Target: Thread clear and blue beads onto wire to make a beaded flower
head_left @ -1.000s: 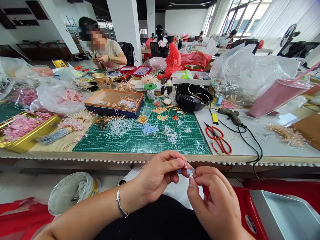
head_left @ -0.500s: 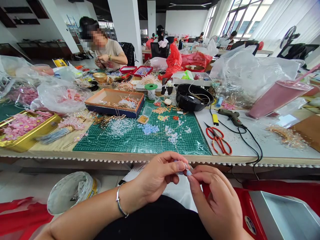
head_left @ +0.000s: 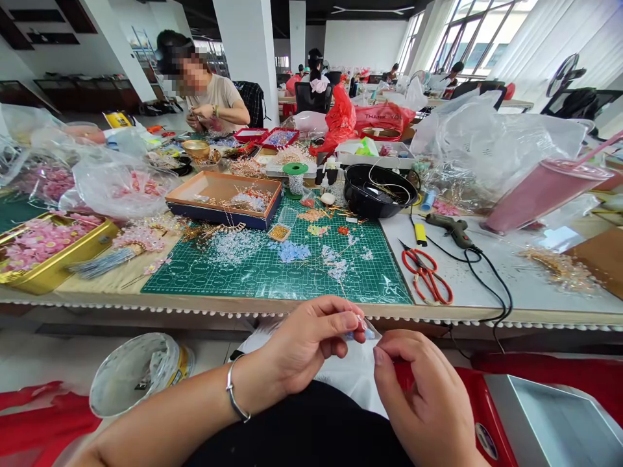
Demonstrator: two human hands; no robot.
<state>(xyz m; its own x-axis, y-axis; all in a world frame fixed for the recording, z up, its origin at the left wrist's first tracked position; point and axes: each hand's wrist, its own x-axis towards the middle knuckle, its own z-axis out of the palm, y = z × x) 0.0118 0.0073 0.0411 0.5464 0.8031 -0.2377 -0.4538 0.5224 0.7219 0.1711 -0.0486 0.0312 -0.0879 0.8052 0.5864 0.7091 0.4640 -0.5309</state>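
In front of my lap, my left hand (head_left: 306,344) pinches a small beaded flower piece (head_left: 361,322) between thumb and fingers. Clear and pale blue bits of it show past the fingertips, and a thin wire rises from it toward the mat. My right hand (head_left: 426,389) is closed just to the right, thumb against forefinger. A fine strand (head_left: 378,334) seems to run from the piece into that pinch. On the green cutting mat (head_left: 233,279) beyond lie pale blue flower pieces (head_left: 293,251), clear beads (head_left: 231,248) and a small box of gold beads (head_left: 279,233).
Red-handled scissors (head_left: 426,272) and a glue gun (head_left: 450,228) with its cord lie on the right. A pink drink cup (head_left: 545,194) leans behind them. An orange-lined box (head_left: 224,191) and a black bowl (head_left: 379,188) stand beyond the mat. Across the table sits a person (head_left: 214,97).
My right hand has drawn slightly right, away from the left fingertips, and its pinch has left the blue bead. My left hand keeps its hold on the flower piece.
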